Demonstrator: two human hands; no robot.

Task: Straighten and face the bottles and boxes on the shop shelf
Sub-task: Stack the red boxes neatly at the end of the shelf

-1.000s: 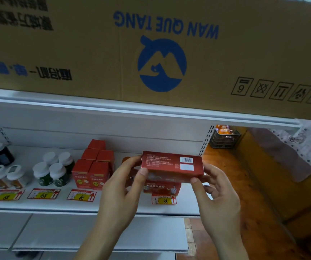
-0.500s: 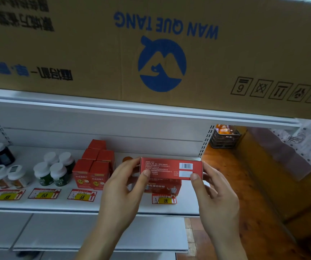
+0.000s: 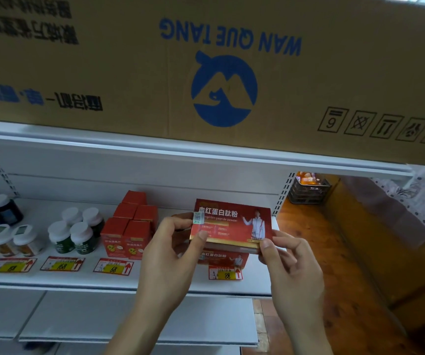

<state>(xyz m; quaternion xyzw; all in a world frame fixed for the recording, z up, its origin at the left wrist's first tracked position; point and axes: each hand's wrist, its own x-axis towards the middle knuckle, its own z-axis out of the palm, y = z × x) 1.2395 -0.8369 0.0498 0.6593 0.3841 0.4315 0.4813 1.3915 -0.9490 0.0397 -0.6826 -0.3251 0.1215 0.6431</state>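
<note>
Both hands, left (image 3: 173,242) and right (image 3: 287,260), pinch red box (image 3: 232,222), printed front facing camera, above matching box (image 3: 223,257) on shelf (image 3: 52,279). 88 price tag (image 3: 225,273) below.

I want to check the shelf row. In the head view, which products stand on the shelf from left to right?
dark bottles → orange-label bottles → green bottles → small red boxes → flat red box, held by both hands.

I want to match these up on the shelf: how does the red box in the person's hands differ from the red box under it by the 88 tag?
The held red box is up off the shelf, gripped by the left hand and right hand; the shelf red box rests behind the 88 price tag. The held box shows its whole front, tilted; the shelf box is mostly hidden behind it. Both carry the same red design and white lettering.
</note>
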